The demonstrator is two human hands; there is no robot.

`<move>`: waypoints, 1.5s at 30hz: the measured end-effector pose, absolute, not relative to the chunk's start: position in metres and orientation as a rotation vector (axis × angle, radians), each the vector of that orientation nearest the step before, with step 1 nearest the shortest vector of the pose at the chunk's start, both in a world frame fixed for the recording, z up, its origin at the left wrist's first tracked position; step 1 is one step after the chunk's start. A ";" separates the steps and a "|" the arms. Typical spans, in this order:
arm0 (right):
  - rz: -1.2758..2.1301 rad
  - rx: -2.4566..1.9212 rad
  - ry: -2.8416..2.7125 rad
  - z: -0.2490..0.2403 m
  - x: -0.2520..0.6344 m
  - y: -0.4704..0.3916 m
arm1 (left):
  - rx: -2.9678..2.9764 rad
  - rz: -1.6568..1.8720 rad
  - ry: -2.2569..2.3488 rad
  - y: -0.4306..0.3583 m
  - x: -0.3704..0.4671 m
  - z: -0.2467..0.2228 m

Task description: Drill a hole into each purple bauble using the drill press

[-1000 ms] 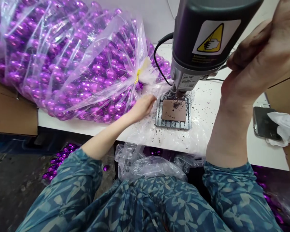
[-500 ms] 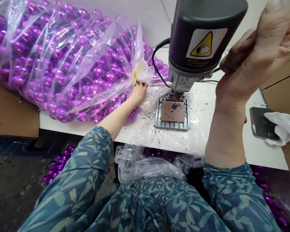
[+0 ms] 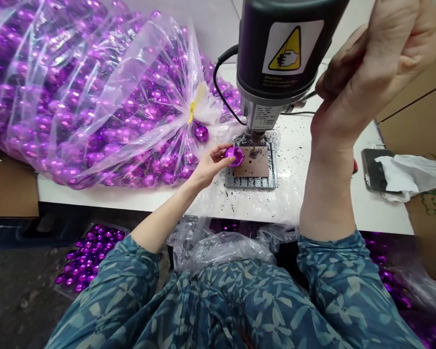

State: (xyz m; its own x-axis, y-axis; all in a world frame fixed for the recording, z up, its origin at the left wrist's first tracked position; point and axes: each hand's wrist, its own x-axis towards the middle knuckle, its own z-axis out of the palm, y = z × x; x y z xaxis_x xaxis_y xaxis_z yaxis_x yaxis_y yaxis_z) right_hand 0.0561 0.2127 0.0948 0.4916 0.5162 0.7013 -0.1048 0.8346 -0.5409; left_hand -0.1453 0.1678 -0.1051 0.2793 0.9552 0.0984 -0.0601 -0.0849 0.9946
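My left hand (image 3: 212,165) is closed on a shiny purple faceted ball (image 3: 234,156), holding it over the left edge of the brown plate (image 3: 259,167). That plate lies on the slotted metal base (image 3: 252,183) of a small drill press (image 3: 276,63), below its chuck (image 3: 257,136). Raised at the upper right, my right hand (image 3: 378,68) is closed at the end of the drill press lever (image 3: 309,95); the grip itself is hidden in my fingers. Another purple ball (image 3: 201,133) sits by the tied neck of the clear bag.
A big clear bag (image 3: 105,97) of purple balls fills the left of the white table (image 3: 290,160). Dark shavings lie round the base. At the right are a phone (image 3: 376,169) and white tissue (image 3: 414,174). More purple balls (image 3: 90,257) are low at the left.
My left hand has come away from the bag's tied neck and moved right, now with a purple ball over the plate. My right hand stays at the lever. The view has shifted slightly.
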 end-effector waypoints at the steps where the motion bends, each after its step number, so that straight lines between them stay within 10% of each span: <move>1: 0.397 -0.485 -1.006 0.094 0.056 0.212 | 1.383 1.093 0.921 0.168 -0.140 -0.109; 45: 0.315 -0.455 -1.099 0.089 0.059 0.207 | 1.722 1.152 1.087 0.174 -0.083 -0.142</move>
